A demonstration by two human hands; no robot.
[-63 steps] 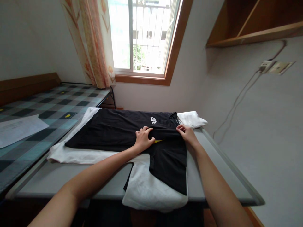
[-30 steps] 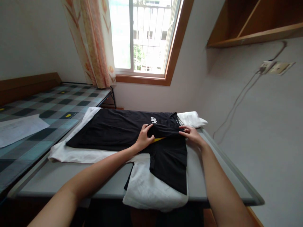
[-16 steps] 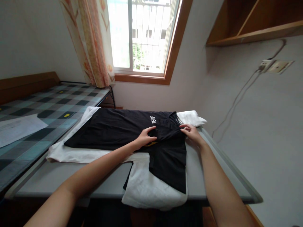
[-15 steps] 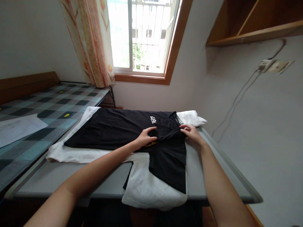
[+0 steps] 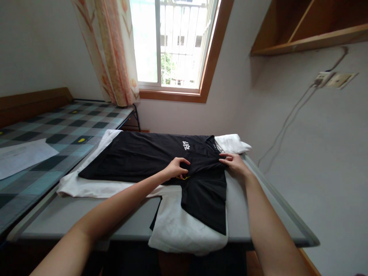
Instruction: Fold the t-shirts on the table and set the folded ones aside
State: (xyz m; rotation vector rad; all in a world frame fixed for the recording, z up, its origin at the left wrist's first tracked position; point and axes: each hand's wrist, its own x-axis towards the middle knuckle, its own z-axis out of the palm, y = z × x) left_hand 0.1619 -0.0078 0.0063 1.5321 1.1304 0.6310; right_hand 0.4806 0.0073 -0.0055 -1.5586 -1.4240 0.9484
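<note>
A black T-shirt (image 5: pixel 143 153) with white lettering lies across a white garment (image 5: pixel 189 226) on a grey table (image 5: pixel 71 214). Its collar points right, and one short sleeve spreads toward the front edge. My left hand (image 5: pixel 176 168) rests at the middle of the black shirt, thumb and index finger apart, with a small yellow mark showing beside them. At the shoulder near the collar is my right hand (image 5: pixel 232 161), its fingertips touching the shirt's edge and its thumb and index finger slightly apart. Part of the white garment hangs over the front edge.
On the left is a bed with a checkered cover (image 5: pixel 94 115) and a sheet of paper (image 5: pixel 25 155). A curtain (image 5: pixel 115 57) hangs beside the window (image 5: pixel 184 46). Wooden shelves (image 5: pixel 310 38) and a socket with a cable (image 5: pixel 322 79) are on the right wall.
My left hand's thumb and index finger have shifted slightly down and curled a little. My right hand has moved slightly down and right. The clothes look almost the same.
</note>
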